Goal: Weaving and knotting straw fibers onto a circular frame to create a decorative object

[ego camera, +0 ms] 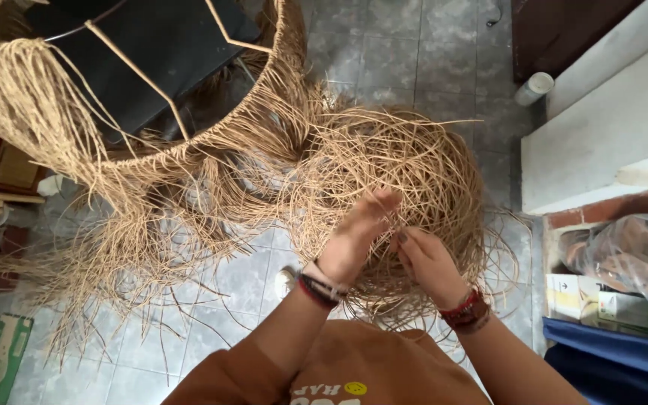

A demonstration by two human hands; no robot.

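The loose bundle of tan fibre strands (399, 172) hangs directly in front of both hands, above the grey tiled floor (414, 52), and it spreads out as a rounded tangle rather than a straight sheaf. It has no single long axis here; the strands curl around in loops, and only the frayed ends at the lower edge point down toward the floor.

The left hand (354, 236) is raised a little higher and reaches deeper into the tangle, with its fingers stretched upward among the strands. The right hand (425, 262) sits just beside it, slightly lower and nearer to the body, with its fingers curled in. Both hands touch the fibres and seem to pinch a few thin strands between them, but the strands cover the fingertips (the view is poor at this place), so I cannot tell exactly which strands each hand grips.

To the left of the bundle, and joined to it by more fibres, stands a wire frame (151, 82) with a woven fringe along its round rim. It is higher than the hands and well toward the upper left. So the left hand is the nearer one to the frame, and the working point lies between the two hands.
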